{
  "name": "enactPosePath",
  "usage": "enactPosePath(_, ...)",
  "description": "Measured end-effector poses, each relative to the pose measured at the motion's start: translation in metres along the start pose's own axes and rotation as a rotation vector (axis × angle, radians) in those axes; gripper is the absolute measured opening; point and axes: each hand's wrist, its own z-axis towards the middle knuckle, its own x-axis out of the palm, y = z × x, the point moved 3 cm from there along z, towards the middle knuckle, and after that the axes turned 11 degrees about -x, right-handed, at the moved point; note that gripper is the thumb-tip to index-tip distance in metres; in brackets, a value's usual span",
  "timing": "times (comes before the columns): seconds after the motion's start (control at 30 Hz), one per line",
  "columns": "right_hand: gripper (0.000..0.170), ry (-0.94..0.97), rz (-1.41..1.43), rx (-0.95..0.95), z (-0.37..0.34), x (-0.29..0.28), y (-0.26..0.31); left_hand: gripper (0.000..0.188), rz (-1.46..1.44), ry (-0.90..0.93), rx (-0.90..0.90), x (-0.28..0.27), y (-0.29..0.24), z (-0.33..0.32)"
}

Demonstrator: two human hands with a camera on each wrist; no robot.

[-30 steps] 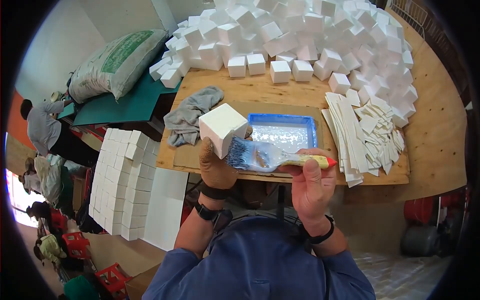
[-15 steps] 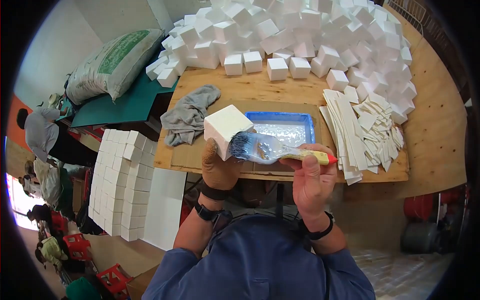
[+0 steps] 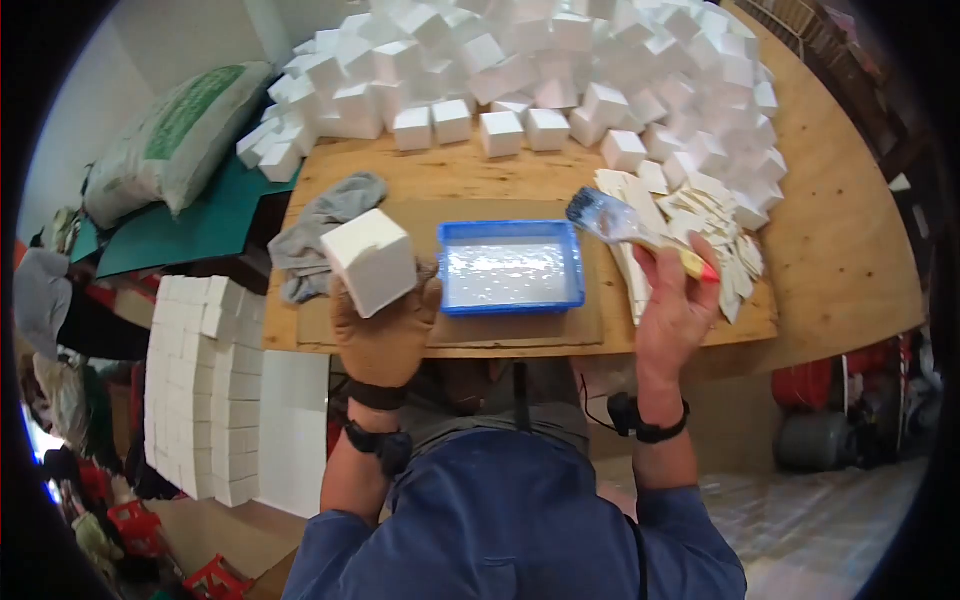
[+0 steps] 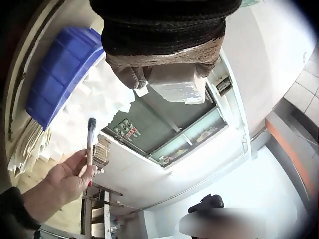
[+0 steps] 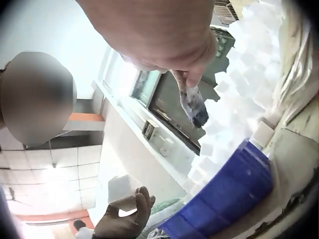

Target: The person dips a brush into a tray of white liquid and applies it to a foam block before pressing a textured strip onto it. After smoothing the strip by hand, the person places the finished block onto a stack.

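In the head view the left hand (image 3: 383,335), in a brown glove, grips a white block (image 3: 370,262) from below, left of a blue tray (image 3: 512,309) holding white liquid. The bare right hand (image 3: 680,305) pinches the yellow, red-tipped handle of a brush (image 3: 612,218), its dark bristles raised to the upper left, apart from block and tray. The left wrist view shows the block (image 4: 177,82) at the gloved fingers. In the right wrist view the brush (image 5: 192,104) hangs from the right hand (image 5: 159,37).
White blocks (image 3: 500,134) are heaped along the table's back and right. A grey cloth (image 3: 318,230) lies behind the held block, and white strips (image 3: 625,255) lie right of the tray. Stacked blocks (image 3: 195,390) and a full sack (image 3: 178,140) are at the left.
The brush has left the block and moved right and up with the right hand. The block, in the left hand, is farther left in view and apart from the tray; the whole head view has shifted too.
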Motion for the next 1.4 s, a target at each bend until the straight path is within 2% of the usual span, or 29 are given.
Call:
enactPosePath(0.07,0.026,0.034,-0.034,0.099,0.006,-0.008,-0.023,0.069,-0.051,0.001,-0.030,0.003,0.003,0.001)
enactPosePath(0.1,0.026,0.030,-0.049,0.087,0.005,-0.010,-0.031,0.068,-0.076,-0.009,-0.043,0.005,0.004,0.001)
enactPosePath(0.17,0.030,-0.057,0.030,0.322,-0.006,-0.006,-0.054,0.067,-0.106,-0.013,-0.058,0.004,0.006,0.003)
enactPosePath(0.3,0.030,-0.079,-0.001,0.372,-0.028,-0.004,-0.089,0.066,-0.055,0.012,-0.089,-0.001,0.009,0.003)
enactPosePath(0.37,0.029,-0.023,-0.081,0.350,-0.038,-0.010,-0.097,0.065,-0.077,-0.008,-0.070,-0.004,0.006,-0.002)
enactPosePath(0.57,0.031,0.071,-0.178,0.418,-0.039,-0.020,-0.084,0.064,-0.091,-0.035,-0.023,0.000,-0.003,-0.008)
enactPosePath(0.8,0.037,0.204,-0.067,0.637,-0.046,-0.031,-0.070,0.066,-0.109,-0.004,-0.066,-0.001,0.004,-0.006)
enactPosePath(0.93,0.038,0.067,-0.051,0.618,-0.052,-0.045,-0.063,0.066,-0.112,0.000,-0.051,0.000,0.004,-0.007)
enactPosePath(1.1,0.034,0.097,-0.210,0.663,-0.053,-0.063,-0.030,0.065,-0.094,0.025,-0.059,0.002,0.000,-0.007)
enactPosePath(1.2,0.028,0.356,-0.341,0.520,-0.058,-0.062,0.009,0.066,-0.112,0.051,-0.062,-0.005,-0.001,-0.011)
enactPosePath(1.33,0.025,0.462,-0.375,0.529,-0.059,-0.039,0.024,0.067,-0.102,0.148,-0.058,0.004,0.007,-0.004)
enactPosePath(1.37,0.025,0.489,-0.330,0.536,-0.061,-0.023,0.025,0.067,-0.064,0.140,-0.025,0.007,0.006,-0.007)
enactPosePath(1.4,0.027,0.526,-0.405,0.539,-0.062,-0.008,0.030,0.069,-0.081,0.091,-0.068,0.007,0.009,-0.007)
